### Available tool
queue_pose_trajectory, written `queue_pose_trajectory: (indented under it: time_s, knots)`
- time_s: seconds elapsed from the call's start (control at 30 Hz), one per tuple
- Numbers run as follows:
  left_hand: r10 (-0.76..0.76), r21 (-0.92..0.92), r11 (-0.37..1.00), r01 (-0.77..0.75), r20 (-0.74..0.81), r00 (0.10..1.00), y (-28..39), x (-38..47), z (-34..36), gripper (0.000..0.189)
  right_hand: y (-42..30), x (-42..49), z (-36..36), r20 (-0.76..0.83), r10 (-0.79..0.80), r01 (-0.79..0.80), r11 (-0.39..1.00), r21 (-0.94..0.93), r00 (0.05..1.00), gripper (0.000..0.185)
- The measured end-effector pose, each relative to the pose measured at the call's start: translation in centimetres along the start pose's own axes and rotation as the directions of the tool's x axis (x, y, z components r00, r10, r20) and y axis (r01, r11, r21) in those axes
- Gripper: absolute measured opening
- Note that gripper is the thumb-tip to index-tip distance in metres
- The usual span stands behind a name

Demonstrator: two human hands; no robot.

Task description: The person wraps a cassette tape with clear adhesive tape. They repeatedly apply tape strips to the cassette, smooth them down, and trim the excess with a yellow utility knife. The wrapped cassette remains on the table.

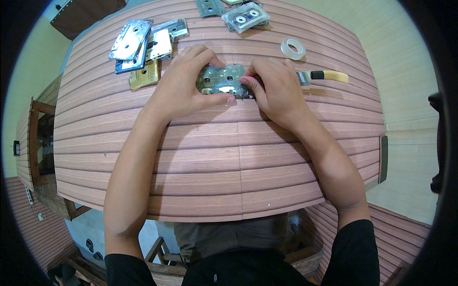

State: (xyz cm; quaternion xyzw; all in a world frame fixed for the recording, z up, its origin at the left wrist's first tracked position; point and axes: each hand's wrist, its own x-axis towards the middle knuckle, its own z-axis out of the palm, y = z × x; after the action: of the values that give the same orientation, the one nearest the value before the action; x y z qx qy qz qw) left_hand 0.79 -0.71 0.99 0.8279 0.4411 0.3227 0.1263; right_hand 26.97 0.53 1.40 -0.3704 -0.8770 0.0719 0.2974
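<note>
A greenish, see-through audio cassette lies between my two hands, its two reel holes facing up. My left hand holds it from the left, fingers along the far edge and thumb along the near edge. At its right end, my right hand grips the corner, with the thumb over the edge. A small dark piece shows by the near right corner, too small to name. Beyond my right hand juts a tool with a yellow handle, a black collar and a flat greyish part. My hand hides its other end.
Several cassettes lie in a loose pile at the far left. Another stack of cassettes lies at the far edge, beside a dark cassette. A roll of clear tape rests on the wood-patterned tabletop. A pale wall stands at right.
</note>
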Motion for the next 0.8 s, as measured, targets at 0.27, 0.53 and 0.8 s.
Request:
queue_pose_trajectory:
  time_s: [0.27,0.53,0.8]
  knots:
    - [-0.009,-0.010,1.000,0.009,-0.019,1.000,-0.1,-0.2,0.3,0.072,-0.6,-0.2,-0.2,-0.041,-0.015,0.015,1.000,0.001,0.999,0.021]
    - [0.009,0.007,1.000,-0.009,-0.022,1.000,-0.2,-0.2,0.3,0.078,0.0,-0.4,-0.4,0.010,-0.039,0.039,0.999,0.026,0.999,0.019]
    - [-0.023,-0.009,1.000,0.023,0.012,1.000,-0.2,0.1,0.1,0.077,0.3,-0.5,-0.9,0.096,-0.109,0.093,0.983,0.161,0.989,0.018]
